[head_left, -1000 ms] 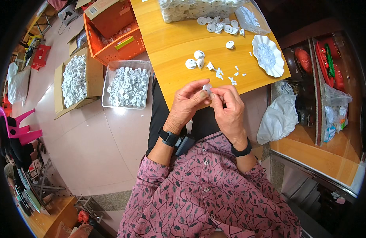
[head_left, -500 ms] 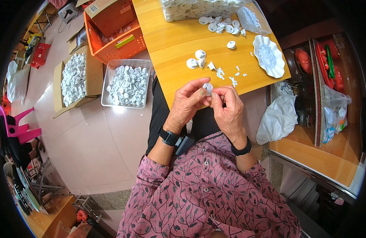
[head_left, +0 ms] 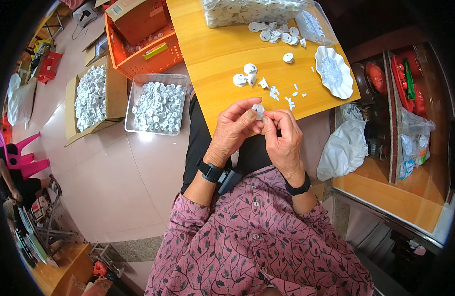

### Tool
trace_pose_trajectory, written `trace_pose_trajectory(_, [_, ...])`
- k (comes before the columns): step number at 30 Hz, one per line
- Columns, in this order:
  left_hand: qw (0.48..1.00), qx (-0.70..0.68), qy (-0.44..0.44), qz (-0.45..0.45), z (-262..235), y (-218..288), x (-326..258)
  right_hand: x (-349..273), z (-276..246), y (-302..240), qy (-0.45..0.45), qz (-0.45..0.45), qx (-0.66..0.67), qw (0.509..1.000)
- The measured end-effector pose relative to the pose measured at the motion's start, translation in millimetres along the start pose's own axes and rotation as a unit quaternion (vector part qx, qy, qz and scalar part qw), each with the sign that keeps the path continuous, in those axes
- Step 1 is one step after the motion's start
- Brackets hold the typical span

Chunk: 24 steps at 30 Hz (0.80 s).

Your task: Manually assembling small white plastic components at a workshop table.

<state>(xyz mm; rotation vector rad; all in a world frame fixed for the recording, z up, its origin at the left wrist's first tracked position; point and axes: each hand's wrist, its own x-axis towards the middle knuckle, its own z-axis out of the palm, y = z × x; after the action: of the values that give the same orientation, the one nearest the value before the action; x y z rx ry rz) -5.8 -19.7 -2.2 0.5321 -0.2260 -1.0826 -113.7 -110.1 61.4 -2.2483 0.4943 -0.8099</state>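
Note:
Just off the table's near edge, my left hand (head_left: 233,129) pinches a small round white plastic piece (head_left: 258,110) between thumb and fingers. My right hand (head_left: 283,133) meets it from the other side, its thumb and fingertips pressed together at the piece's edge; whether a tiny part sits in them is hidden. Beyond my hands, several round white pieces (head_left: 241,80) lie on the wooden table (head_left: 212,54). Small white pegs (head_left: 290,103) are scattered beside them. To the right stands a white scalloped dish (head_left: 347,81) holding many tiny translucent parts (head_left: 331,70).
A clear bin (head_left: 222,19) of white pieces and a clear tray (head_left: 323,37) stand at the table's back. On the floor at left are a filled clear tub (head_left: 158,129), a cardboard box (head_left: 116,98) and an orange crate (head_left: 153,54). Shelves (head_left: 393,123) flank the right side.
My hands keep the same hold on the white piece, with hardly any finger movement. The view has shifted very slightly. At the far left, another person's arm shows more.

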Motion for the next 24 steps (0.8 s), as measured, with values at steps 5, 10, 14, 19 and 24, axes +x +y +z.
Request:
trace_pose_trajectory(5, [1.0, 0.013, 0.004, 0.006, 2.9, 2.0, -1.3, 1.1, 3.0, 1.3, 0.012, -0.003, 0.001, 1.0])
trace_pose_trajectory(10, [1.0, 0.018, -0.006, 0.005, -0.5, -1.6, 0.3, -0.4, 7.0, 7.8, -0.002, -0.01, -0.047, 0.999])
trace_pose_trajectory(14, [0.999, 0.036, 0.002, 0.009, 0.2, -1.0, -0.3, 0.9, 7.6, 7.1, -0.011, -0.042, -0.098, 0.994])
trace_pose_trajectory(19, [1.0, -0.004, -0.007, 0.004, -1.6, -0.9, 0.8, -2.0, 7.3, 3.1, 0.007, 0.002, -0.006, 1.0])
trace_pose_trajectory(24, [0.998, -0.051, -0.018, 0.009, -3.8, -0.6, 2.1, 1.9, 6.3, -7.0, 0.041, -0.082, -0.066, 0.994])
